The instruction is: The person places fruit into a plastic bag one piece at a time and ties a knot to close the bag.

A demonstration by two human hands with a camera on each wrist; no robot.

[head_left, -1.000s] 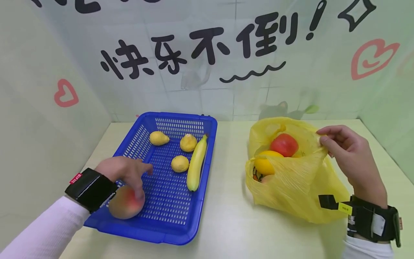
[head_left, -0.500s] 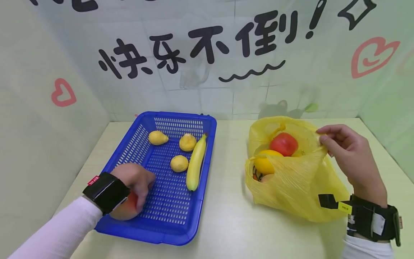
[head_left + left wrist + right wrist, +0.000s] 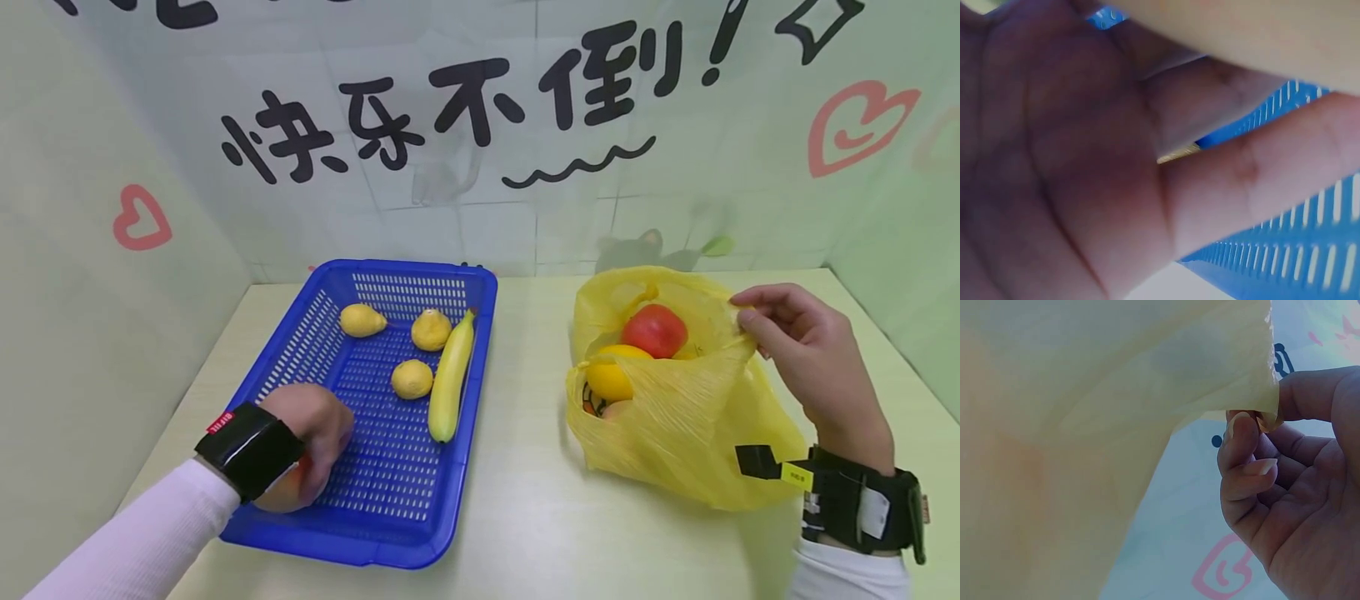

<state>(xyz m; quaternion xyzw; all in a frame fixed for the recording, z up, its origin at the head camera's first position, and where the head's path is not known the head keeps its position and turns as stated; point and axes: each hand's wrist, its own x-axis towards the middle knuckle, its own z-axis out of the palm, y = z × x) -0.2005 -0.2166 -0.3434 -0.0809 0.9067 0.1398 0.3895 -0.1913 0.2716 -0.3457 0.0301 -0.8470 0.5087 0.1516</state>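
Observation:
In the head view my left hand (image 3: 311, 429) grips a peach (image 3: 281, 493) in the near left corner of a blue slotted basket (image 3: 337, 552). The hand hides most of the fruit; in the left wrist view its pale surface (image 3: 1260, 31) lies against the fingers. Over on the right, my right hand (image 3: 813, 358) pinches the rim of a yellow plastic bag (image 3: 675, 450) between thumb and fingertips, keeping its mouth apart. Inside the bag sit a red round fruit (image 3: 655, 331) and a yellow-orange fruit (image 3: 609, 377), with part of something peach-coloured below.
Farther back in the basket lie a banana (image 3: 452, 379) along the right wall, a pear-shaped yellow fruit (image 3: 363, 320) and two lumpy yellow fruits, one being the nearer fruit (image 3: 412, 380). A strip of pale table (image 3: 517, 433) separates basket and bag. Printed sheeting stands behind.
My left hand has moved slightly right and down over the peach, and its fingers have closed round it. The right hand keeps its pinch on the bag. The view has shifted a little.

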